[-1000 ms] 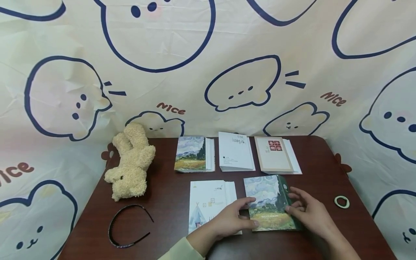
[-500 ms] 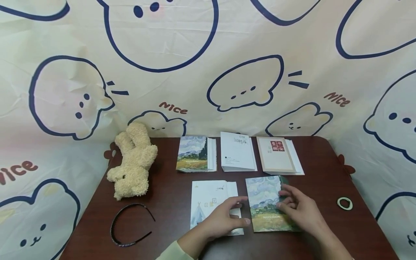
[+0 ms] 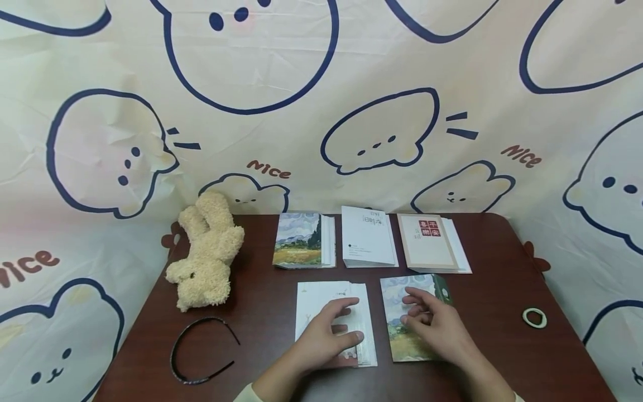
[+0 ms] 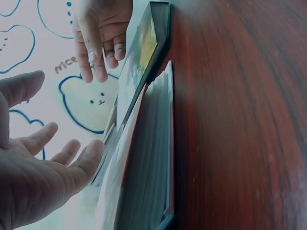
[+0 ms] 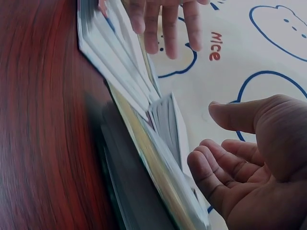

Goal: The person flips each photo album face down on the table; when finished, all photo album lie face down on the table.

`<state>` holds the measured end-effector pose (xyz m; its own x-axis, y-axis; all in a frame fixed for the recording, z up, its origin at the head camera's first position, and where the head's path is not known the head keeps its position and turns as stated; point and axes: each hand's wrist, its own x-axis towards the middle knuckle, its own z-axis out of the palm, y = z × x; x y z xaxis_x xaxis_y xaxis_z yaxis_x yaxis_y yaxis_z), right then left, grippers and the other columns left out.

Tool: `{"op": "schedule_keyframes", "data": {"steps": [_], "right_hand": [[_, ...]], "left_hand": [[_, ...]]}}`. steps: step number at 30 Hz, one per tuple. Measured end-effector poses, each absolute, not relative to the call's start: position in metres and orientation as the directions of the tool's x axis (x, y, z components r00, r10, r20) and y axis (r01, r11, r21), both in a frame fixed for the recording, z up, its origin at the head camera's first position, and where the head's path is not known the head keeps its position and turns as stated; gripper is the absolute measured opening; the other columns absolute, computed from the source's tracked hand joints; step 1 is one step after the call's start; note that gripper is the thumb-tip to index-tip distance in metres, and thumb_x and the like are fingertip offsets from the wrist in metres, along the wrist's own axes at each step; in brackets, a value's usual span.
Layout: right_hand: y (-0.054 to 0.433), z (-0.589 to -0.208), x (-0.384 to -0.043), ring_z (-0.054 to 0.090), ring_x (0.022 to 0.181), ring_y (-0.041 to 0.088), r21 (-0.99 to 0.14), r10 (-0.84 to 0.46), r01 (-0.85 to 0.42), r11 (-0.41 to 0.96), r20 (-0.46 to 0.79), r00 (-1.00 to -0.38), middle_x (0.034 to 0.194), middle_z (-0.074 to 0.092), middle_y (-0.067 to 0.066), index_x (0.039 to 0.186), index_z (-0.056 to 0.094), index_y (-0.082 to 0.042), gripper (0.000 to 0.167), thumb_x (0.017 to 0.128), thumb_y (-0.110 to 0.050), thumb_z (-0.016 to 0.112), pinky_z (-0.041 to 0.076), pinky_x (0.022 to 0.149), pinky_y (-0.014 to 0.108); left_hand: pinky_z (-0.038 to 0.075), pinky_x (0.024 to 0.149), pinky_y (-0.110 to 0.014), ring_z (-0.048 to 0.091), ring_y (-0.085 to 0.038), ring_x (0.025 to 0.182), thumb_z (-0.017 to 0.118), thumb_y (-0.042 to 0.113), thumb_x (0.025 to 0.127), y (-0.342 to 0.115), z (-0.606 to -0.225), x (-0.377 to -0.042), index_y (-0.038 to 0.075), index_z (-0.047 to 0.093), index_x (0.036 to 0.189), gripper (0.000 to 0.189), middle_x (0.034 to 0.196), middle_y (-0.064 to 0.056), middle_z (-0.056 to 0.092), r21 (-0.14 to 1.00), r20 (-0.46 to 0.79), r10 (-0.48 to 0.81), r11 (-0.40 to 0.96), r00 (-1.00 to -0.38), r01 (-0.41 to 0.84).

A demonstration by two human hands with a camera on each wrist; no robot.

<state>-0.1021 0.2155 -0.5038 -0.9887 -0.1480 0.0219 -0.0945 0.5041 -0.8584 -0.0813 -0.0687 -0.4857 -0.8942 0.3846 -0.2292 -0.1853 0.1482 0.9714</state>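
Observation:
In the head view, a photo album with a landscape painting on its cover [image 3: 394, 312] lies at the front right of the table. Over its cover hovers my right hand [image 3: 439, 329], fingers loosely bent and nothing in them. To its left lies a white album [image 3: 313, 296] with loose-edged pages. My left hand [image 3: 324, 338] hangs above it, thumb and fingers spread apart, holding nothing. Both wrist views show a gap between the hands and the covers; the white album's page edges [image 4: 151, 143] face the left wrist camera.
Behind stand a smaller painted album [image 3: 297, 240], a white album with grey lettering [image 3: 366, 240] and a beige album with red squares [image 3: 427, 245]. A plush toy [image 3: 208, 251] and a black headband [image 3: 176, 357] lie left. A pale green ring [image 3: 534, 318] lies right.
Both hands have let go of the painted album and moved left. My right hand passed from the album's spine to over its cover; my left is now above the white album.

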Motion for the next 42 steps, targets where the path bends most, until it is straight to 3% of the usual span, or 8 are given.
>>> {"op": "schedule_keyframes", "data": {"steps": [4,11,22,29,36,42], "right_hand": [[0.205,-0.505,-0.102,0.068,0.094,0.012,-0.872,-0.173,-0.113,0.477,0.033,-0.984,0.119,0.072,0.008,0.141,0.059,-0.002,0.059,0.088,-0.009,0.084,0.058,0.079,0.026],[0.184,-0.506,-0.103,0.069,0.100,0.021,-0.879,-0.211,-0.110,0.465,0.010,-0.977,0.120,0.072,0.008,0.141,0.060,-0.005,0.060,0.087,-0.009,0.084,0.058,0.083,0.027],[0.160,-0.510,-0.105,0.065,0.111,0.027,-0.886,-0.298,-0.133,0.444,-0.006,-0.954,0.128,0.067,0.012,0.143,0.058,-0.003,0.063,0.086,-0.009,0.085,0.058,0.091,0.030],[0.150,-0.515,-0.105,0.067,0.107,0.029,-0.876,-0.372,-0.208,0.435,0.036,-0.928,0.131,0.063,0.016,0.142,0.058,-0.002,0.063,0.086,-0.011,0.085,0.059,0.086,0.031],[0.138,-0.516,-0.104,0.068,0.096,0.019,-0.831,-0.394,-0.216,0.513,-0.004,-0.919,0.127,0.062,0.008,0.144,0.058,-0.007,0.066,0.086,-0.020,0.086,0.059,0.081,0.031],[0.131,-0.517,-0.104,0.068,0.092,0.018,-0.833,-0.432,-0.243,0.496,0.006,-0.902,0.129,0.061,0.010,0.144,0.057,-0.006,0.067,0.086,-0.023,0.086,0.059,0.080,0.032]], "left_hand": [[0.049,0.102,-0.059,0.055,-0.047,0.126,0.079,0.021,0.092,-0.078,-0.484,-0.080,0.025,0.055,0.148,0.062,0.151,-0.015,0.047,0.977,-0.153,0.358,0.198,-0.921,-0.085],[0.050,0.102,-0.057,0.049,-0.042,0.136,0.079,0.021,0.091,-0.093,-0.485,-0.081,0.024,0.056,0.147,0.061,0.151,-0.009,0.048,0.975,-0.089,0.306,0.223,-0.948,-0.019],[0.045,0.108,-0.060,0.046,-0.042,0.139,0.081,0.020,0.091,-0.113,-0.492,-0.076,0.013,0.055,0.147,0.062,0.151,-0.014,0.047,0.963,-0.092,0.234,0.268,-0.968,-0.026],[0.044,0.109,-0.059,0.045,-0.043,0.140,0.080,0.016,0.092,-0.129,-0.493,-0.072,0.011,0.057,0.146,0.059,0.149,-0.014,0.049,0.955,-0.078,0.170,0.295,-0.982,-0.025],[0.045,0.109,-0.057,0.047,-0.044,0.138,0.080,0.015,0.092,-0.141,-0.499,-0.067,0.009,0.056,0.147,0.061,0.147,-0.016,0.050,0.941,-0.100,0.101,0.331,-0.990,-0.062],[0.051,0.105,-0.052,0.048,-0.040,0.137,0.083,0.014,0.090,-0.147,-0.505,-0.064,0.008,0.054,0.148,0.065,0.149,-0.016,0.048,0.945,-0.125,0.071,0.312,-0.990,-0.097]]}}
